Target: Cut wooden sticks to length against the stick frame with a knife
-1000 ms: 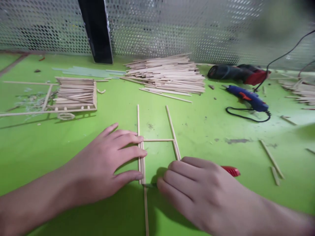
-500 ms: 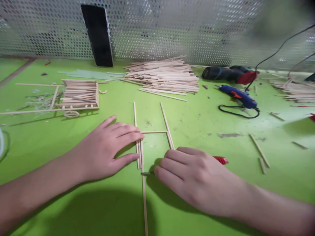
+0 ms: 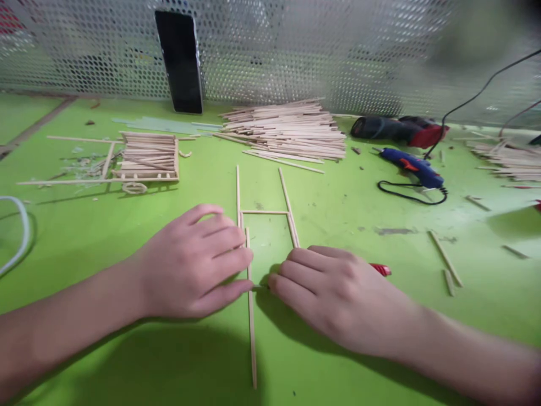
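Observation:
My left hand (image 3: 196, 262) lies palm down, its fingers curled onto a long thin wooden stick (image 3: 252, 349) that runs toward me. In my closed right hand (image 3: 333, 299) is a utility knife; its red handle end (image 3: 380, 269) pokes out behind the hand. The knife's thin blade (image 3: 260, 286) meets the stick beside my left thumb. Just beyond both hands lies an H-shaped stick frame, with two long side sticks and a crossbar (image 3: 265, 212). My left fingers cover part of its left side stick (image 3: 238, 189), while the right side stick (image 3: 287, 197) reaches down to my right knuckles.
A small stick-built cart (image 3: 147, 158) stands at left, near a white cable-like loop (image 3: 25, 231). Behind are a phone (image 3: 180, 62), a large stick pile (image 3: 287, 132) and a mesh panel (image 3: 274, 45). A blue glue gun (image 3: 412, 166) and black-and-red tool (image 3: 393, 129) lie right.
My left hand has shifted right, its fingers now over the long stick near the blade. The stick and frame sit slightly farther from me. The view has turned a little left.

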A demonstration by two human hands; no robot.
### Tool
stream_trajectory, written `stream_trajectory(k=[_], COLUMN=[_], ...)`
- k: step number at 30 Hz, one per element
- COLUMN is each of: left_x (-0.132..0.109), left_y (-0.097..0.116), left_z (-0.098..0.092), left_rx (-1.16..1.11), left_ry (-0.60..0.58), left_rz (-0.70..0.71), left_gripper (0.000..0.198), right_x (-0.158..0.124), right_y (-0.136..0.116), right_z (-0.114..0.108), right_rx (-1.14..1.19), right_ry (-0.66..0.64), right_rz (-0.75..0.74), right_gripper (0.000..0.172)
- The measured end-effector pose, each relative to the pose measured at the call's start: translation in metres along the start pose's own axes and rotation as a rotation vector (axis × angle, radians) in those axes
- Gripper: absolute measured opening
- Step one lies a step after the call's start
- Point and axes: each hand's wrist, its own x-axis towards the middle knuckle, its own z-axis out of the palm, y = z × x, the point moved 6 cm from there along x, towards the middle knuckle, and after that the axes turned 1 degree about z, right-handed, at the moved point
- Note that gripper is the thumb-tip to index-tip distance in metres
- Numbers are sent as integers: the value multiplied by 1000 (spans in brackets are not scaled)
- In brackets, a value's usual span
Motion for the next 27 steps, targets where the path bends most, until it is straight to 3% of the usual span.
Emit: stream_trajectory(k=[3,7,16,22,27], left_x=[9,16,15,13,5], left_y=[16,25,21,21,14], left_z=[0,9,17,18,7], left_rx=[31,2,-238,-201,-129], left_ry=[-25,-82,-101,-95,-3], left_rz=[122,176,69,74,47], left_gripper=[28,23,25,25,32], right_x=[-1,1,2,1,3], right_y=[-1,-2,-2,-3,-2], right_z=[0,2,9,10,12], right_rx=[7,33,113,60,-44], right_ry=[-11,4,52,39,0], right_rz=[-3,-11,-30,-26,-17], right_gripper=[30,37,39,37,30])
